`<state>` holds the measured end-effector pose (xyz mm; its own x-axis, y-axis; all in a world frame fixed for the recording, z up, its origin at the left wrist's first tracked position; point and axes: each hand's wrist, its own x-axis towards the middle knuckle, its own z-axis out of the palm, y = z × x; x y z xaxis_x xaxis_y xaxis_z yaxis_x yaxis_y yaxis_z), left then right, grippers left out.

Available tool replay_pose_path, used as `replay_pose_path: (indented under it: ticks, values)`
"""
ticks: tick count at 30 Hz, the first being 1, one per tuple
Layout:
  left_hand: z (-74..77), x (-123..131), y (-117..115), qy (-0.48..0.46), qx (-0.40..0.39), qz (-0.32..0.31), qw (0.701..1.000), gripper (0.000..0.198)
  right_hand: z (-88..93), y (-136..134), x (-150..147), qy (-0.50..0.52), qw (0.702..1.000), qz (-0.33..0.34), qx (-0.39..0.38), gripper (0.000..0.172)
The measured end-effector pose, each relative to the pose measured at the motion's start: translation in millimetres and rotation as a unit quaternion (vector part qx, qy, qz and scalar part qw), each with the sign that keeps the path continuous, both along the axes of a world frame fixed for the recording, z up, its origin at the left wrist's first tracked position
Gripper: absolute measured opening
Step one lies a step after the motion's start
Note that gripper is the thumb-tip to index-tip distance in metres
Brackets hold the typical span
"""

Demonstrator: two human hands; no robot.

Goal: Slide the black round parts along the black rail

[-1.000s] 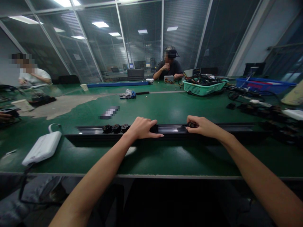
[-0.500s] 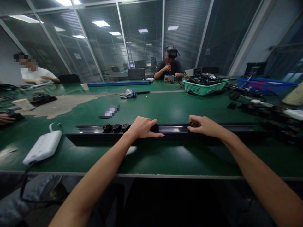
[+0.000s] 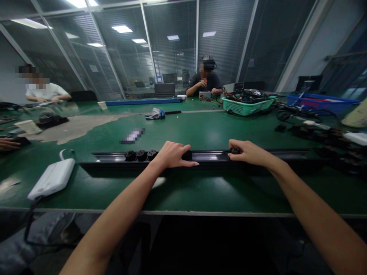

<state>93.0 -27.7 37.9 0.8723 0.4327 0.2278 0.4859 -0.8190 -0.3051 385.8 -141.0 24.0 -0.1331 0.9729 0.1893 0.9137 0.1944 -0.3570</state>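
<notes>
A long black rail [image 3: 209, 156] lies across the green table [image 3: 183, 191] in front of me. Three small black round parts [image 3: 140, 155] sit in its channel at the left. My left hand [image 3: 172, 154] rests on the rail just right of them, fingers curled over its far edge and thumb stretched along the front. My right hand [image 3: 248, 152] is closed on the rail further right, its fingertips pinching a small black part [image 3: 233, 151] in the channel.
A white power bank [image 3: 53, 177] with a cable lies at the left. A green basket [image 3: 246, 104] of cables and a blue bin [image 3: 318, 102] stand at the back right, with black cables and parts along the right. Two other people sit at the table's far and left sides.
My right hand has shifted slightly right along the rail. The left hand stays where it was. The view has barely moved.
</notes>
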Motion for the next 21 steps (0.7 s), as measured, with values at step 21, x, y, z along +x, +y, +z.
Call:
replay_pose_path:
  ticks: [21]
  values:
    - [-1.2,0.3,1.4,0.005,0.005,0.001,1.0,0.074,-0.2,-1.1,5.7,0.001,1.0,-0.006,-0.025,0.02]
